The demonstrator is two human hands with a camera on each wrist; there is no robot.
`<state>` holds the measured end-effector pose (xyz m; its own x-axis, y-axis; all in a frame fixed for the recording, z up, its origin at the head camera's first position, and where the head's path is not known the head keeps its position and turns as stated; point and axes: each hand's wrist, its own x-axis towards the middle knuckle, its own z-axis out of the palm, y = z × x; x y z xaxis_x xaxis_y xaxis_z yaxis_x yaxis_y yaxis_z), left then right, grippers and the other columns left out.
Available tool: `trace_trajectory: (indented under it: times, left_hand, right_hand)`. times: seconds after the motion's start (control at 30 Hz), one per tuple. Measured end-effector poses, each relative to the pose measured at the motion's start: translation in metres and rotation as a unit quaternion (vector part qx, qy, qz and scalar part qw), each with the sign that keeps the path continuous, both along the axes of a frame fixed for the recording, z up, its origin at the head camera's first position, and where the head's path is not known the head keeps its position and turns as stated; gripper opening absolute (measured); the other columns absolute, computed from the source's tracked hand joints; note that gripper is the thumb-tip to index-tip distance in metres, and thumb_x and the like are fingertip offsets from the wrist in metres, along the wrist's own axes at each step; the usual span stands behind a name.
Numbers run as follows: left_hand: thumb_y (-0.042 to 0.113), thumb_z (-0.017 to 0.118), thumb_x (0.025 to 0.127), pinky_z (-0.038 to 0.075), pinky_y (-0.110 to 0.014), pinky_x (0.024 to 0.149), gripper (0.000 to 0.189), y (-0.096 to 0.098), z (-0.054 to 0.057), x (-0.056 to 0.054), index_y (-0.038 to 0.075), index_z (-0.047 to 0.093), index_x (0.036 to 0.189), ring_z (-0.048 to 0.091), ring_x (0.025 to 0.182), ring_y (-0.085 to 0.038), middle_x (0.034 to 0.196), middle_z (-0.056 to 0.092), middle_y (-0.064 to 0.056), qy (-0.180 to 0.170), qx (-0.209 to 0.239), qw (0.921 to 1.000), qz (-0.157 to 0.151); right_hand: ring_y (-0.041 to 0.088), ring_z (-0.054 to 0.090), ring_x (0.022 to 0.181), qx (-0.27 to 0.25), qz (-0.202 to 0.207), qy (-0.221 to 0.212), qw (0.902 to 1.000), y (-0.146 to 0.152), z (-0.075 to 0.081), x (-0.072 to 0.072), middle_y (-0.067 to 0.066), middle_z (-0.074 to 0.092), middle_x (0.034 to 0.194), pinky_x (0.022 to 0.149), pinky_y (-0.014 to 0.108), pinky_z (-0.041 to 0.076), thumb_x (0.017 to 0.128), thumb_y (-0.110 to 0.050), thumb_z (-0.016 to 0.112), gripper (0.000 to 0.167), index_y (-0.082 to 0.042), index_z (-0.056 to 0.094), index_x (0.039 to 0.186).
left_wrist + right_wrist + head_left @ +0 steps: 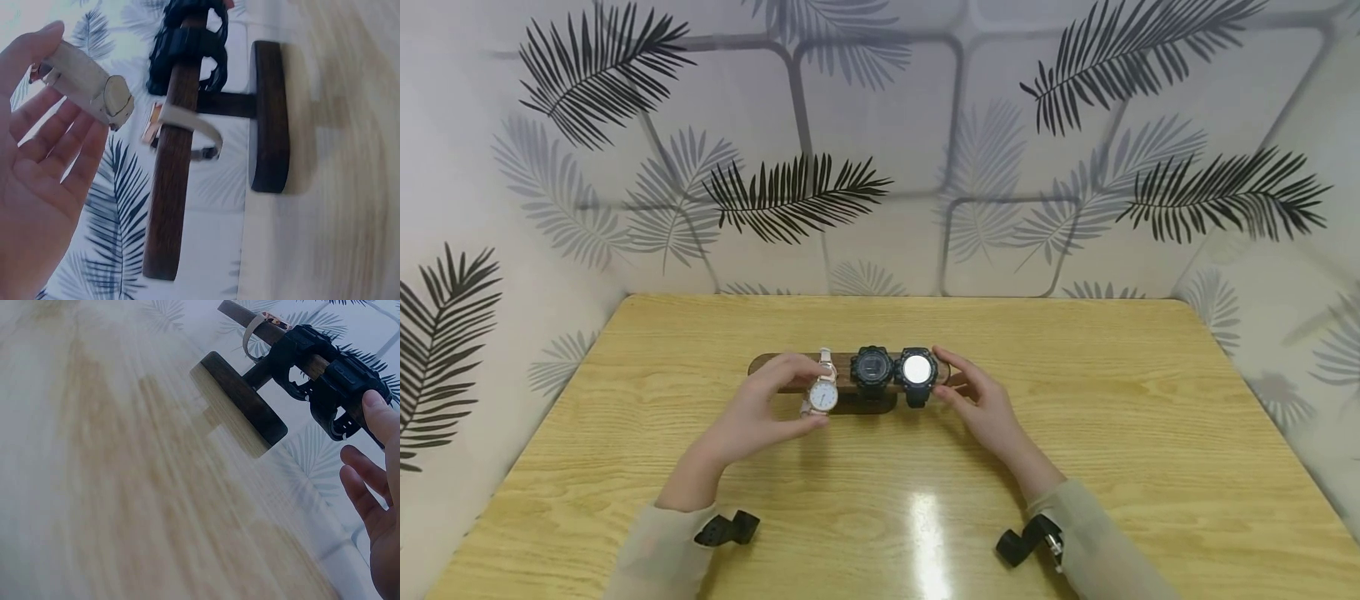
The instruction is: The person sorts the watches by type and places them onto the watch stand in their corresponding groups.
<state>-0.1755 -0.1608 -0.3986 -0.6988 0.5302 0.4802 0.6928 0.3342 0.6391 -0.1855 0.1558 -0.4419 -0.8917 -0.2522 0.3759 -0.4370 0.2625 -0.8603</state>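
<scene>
In the head view my left hand [752, 412] pinches a white-strapped wristwatch [823, 396] with a round white dial, its thumb below and fingers above. The left wrist view shows its curved strap [78, 81], apart from the bar. Behind it is a dark wooden T-shaped watch stand [165, 225]. My right hand [988, 408] holds the right end of the stand's bar between thumb and a finger, beside a black wristwatch [917, 368] whose face shines with glare. Other fingers of that hand hang loosely bent below the bar in the right wrist view.
A second black wristwatch [872, 367] sits on the bar at its middle. Left of it hangs another light-strapped watch [187, 119] with a rose-gold case. The stand's base [244, 400] rests on a wooden table [1112, 433], before a leaf-patterned wall covering [880, 100].
</scene>
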Motion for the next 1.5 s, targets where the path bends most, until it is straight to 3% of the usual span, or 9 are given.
trace_trajectory:
  times: [0.17, 0.37, 0.63, 0.83, 1.1, 1.3, 1.43, 1.5]
  left_hand:
    - [0.004, 0.084, 0.071, 0.053, -0.038, 0.082, 0.056, -0.013, 0.003, -0.002, 0.005, 0.059, 0.121, 0.056, 0.100, -0.015, 0.114, 0.060, -0.005, 0.014, 0.010, 0.9976, 0.066]
    - [-0.002, 0.083, 0.070, 0.050, -0.033, 0.087, 0.056, -0.031, 0.004, -0.007, 0.003, 0.059, 0.121, 0.054, 0.104, -0.014, 0.117, 0.059, -0.008, 0.034, 0.023, 0.9939, 0.103]
    - [0.001, 0.081, 0.075, 0.047, -0.036, 0.095, 0.053, -0.048, -0.002, -0.013, 0.006, 0.060, 0.123, 0.052, 0.106, -0.012, 0.119, 0.058, -0.004, -0.004, 0.026, 0.9866, 0.161]
    - [-0.004, 0.075, 0.079, 0.045, -0.033, 0.098, 0.049, -0.049, 0.003, -0.009, -0.003, 0.056, 0.124, 0.048, 0.108, -0.004, 0.120, 0.055, -0.012, -0.059, 0.063, 0.9816, 0.171]
    - [-0.008, 0.073, 0.079, 0.044, -0.026, 0.098, 0.044, -0.054, 0.015, -0.003, -0.009, 0.055, 0.120, 0.051, 0.106, -0.001, 0.116, 0.057, -0.014, -0.061, 0.099, 0.9757, 0.185]
    - [-0.003, 0.074, 0.080, 0.044, -0.029, 0.098, 0.045, -0.063, 0.017, -0.001, -0.004, 0.057, 0.122, 0.050, 0.107, -0.001, 0.117, 0.057, -0.010, -0.075, 0.076, 0.9710, 0.214]
    - [-0.004, 0.074, 0.080, 0.047, -0.034, 0.096, 0.046, -0.069, 0.011, -0.005, -0.005, 0.057, 0.122, 0.049, 0.108, -0.005, 0.119, 0.056, -0.014, -0.073, 0.046, 0.9745, 0.207]
    - [-0.002, 0.075, 0.080, 0.048, -0.039, 0.095, 0.047, -0.073, -0.001, -0.011, -0.003, 0.057, 0.123, 0.049, 0.109, -0.007, 0.121, 0.056, -0.013, -0.081, 0.038, 0.9768, 0.195]
  right_hand:
    - [0.035, 0.061, 0.091, 0.000, 0.000, 0.003, 1.0000, 0.001, -0.001, 0.000, 0.019, 0.058, 0.126, 0.075, 0.032, 0.058, 0.089, -0.001, 0.065, 0.051, 0.000, 0.049, 0.137]
    - [0.034, 0.062, 0.089, 0.006, -0.002, 0.008, 1.0000, 0.002, -0.002, -0.001, 0.020, 0.060, 0.121, 0.073, 0.031, 0.058, 0.089, -0.001, 0.066, 0.051, -0.001, 0.049, 0.137]
    - [0.036, 0.063, 0.088, 0.003, 0.002, 0.002, 1.0000, 0.002, -0.002, -0.001, 0.021, 0.060, 0.119, 0.071, 0.034, 0.058, 0.089, -0.001, 0.065, 0.051, 0.000, 0.049, 0.137]
    - [0.036, 0.065, 0.079, 0.008, 0.005, 0.014, 0.9999, 0.001, -0.002, 0.000, 0.021, 0.064, 0.109, 0.069, 0.037, 0.059, 0.088, 0.000, 0.065, 0.051, 0.001, 0.049, 0.136]
    - [0.036, 0.065, 0.077, 0.004, 0.005, 0.016, 0.9999, 0.001, -0.002, -0.001, 0.022, 0.066, 0.099, 0.068, 0.038, 0.059, 0.088, 0.001, 0.066, 0.051, 0.002, 0.049, 0.136]
    - [0.031, 0.065, 0.079, 0.009, 0.001, 0.016, 0.9998, 0.001, -0.002, 0.000, 0.021, 0.066, 0.103, 0.068, 0.032, 0.058, 0.088, 0.001, 0.066, 0.051, 0.001, 0.049, 0.136]
    - [0.032, 0.065, 0.078, 0.009, 0.001, 0.015, 0.9998, 0.001, -0.002, 0.000, 0.021, 0.066, 0.101, 0.068, 0.033, 0.058, 0.088, 0.000, 0.066, 0.051, 0.000, 0.049, 0.136]
    - [0.031, 0.065, 0.077, 0.008, 0.001, 0.015, 0.9999, 0.001, -0.002, 0.000, 0.020, 0.066, 0.099, 0.068, 0.033, 0.058, 0.088, 0.001, 0.066, 0.051, 0.000, 0.049, 0.136]
